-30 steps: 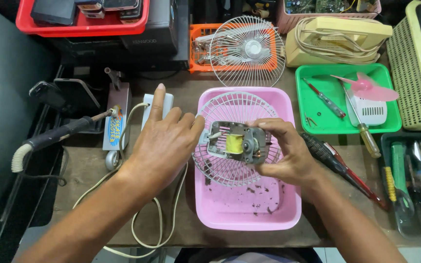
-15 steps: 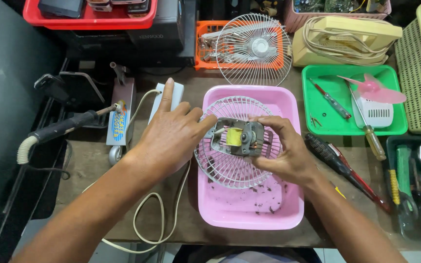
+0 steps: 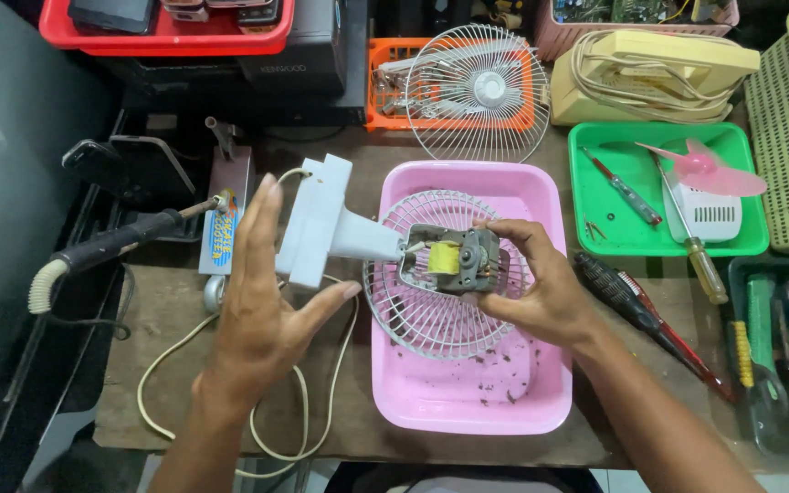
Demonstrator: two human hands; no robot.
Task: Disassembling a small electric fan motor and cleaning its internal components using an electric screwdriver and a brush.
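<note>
Head view: right hand [image 3: 541, 297] closed around fan motor [image 3: 454, 258], keeping it and the rear grille [image 3: 431, 315] over the pink tray [image 3: 468, 402], which catches debris; left hand [image 3: 262, 319] open at nine o'clock, just off white stand [image 3: 321, 224]; screwdrivers [image 3: 650, 315] at three o'clock.

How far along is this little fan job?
Well apart already: the front grille leans at the orange basket and the pink blade lies in the green tray. In hand: the right hand holds the bare motor, attached to the rear grille over the pink tray; the open left hand hovers by the white stand. Motor, grille and stand remain joined.
</note>
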